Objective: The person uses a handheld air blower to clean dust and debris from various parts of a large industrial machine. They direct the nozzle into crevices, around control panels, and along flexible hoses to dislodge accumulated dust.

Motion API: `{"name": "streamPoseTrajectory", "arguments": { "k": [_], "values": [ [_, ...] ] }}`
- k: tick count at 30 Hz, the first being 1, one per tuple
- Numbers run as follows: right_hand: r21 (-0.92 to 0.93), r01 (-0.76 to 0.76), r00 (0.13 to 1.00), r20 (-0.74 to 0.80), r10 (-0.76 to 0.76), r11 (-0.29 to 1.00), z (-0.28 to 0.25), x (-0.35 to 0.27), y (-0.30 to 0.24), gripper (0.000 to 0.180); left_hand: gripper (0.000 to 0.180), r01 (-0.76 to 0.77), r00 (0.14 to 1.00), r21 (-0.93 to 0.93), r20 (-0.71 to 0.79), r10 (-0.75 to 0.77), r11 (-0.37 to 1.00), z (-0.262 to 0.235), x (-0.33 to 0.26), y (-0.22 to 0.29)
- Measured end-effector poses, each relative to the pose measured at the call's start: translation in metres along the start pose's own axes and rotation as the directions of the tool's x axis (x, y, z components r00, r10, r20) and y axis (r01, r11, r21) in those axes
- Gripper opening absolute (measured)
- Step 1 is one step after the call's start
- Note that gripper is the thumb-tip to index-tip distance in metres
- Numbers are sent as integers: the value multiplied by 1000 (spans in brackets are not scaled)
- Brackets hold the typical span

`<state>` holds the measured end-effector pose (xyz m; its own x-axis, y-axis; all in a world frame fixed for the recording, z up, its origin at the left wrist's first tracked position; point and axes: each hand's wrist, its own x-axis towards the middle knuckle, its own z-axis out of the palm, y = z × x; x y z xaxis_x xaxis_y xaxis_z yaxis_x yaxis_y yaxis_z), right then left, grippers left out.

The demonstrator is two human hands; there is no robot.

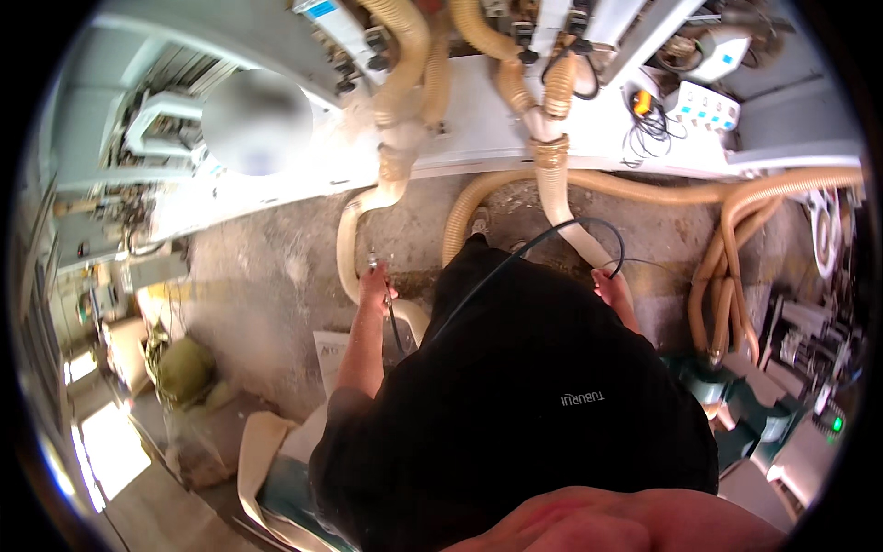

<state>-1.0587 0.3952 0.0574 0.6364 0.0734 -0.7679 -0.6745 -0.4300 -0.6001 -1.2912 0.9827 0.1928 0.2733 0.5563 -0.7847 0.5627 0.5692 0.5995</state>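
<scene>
My left hand (374,287) is closed around a slim metal air blow gun (372,262), its tip pointing away from me. A dark air hose (396,333) trails from the tool's near end. Off to the right, my right hand (608,286) is closed on a loop of black hose (552,236), which arches across in front of my dark shirt. Part of the hose's run is hidden by my body. A pale, wide duct hose (347,244) curves just left of and beneath my left hand. Another pale duct (581,241) passes close to my right hand.
White machine housings (478,115) line the far side, with ribbed tan ducts (402,55) coming down. More tan hoses (727,276) run along the floor at right. A power strip (704,106) and tangled cable lie on the housing. A greenish sack (184,373) sits at left.
</scene>
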Motion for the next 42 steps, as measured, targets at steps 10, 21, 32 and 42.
{"name": "streamPoseTrajectory", "arguments": {
  "k": [10, 21, 32, 42],
  "values": [
    [-293, 101, 992, 107, -72, 951, 33, 3, -87, 22, 26, -156, 958, 325, 281, 62, 933, 48, -73, -16],
    [-86, 149, 975, 176, -132, 985, 47, 24, -48, 17, 39, -239, 969, -111, -99, 228, 965, 50, -14, 41],
    [-17, 125, 992, 28, -124, 992, 100, -1, -29, 17, 30, -409, 872, -6, 292, 392, 913, 39, 54, 217],
    [1, 297, 954, 37, -297, 955, 240, -40, -113, 19, 33, -431, 789, -169, 408, 461, 887, 8, 83, 332]
  ]
}}
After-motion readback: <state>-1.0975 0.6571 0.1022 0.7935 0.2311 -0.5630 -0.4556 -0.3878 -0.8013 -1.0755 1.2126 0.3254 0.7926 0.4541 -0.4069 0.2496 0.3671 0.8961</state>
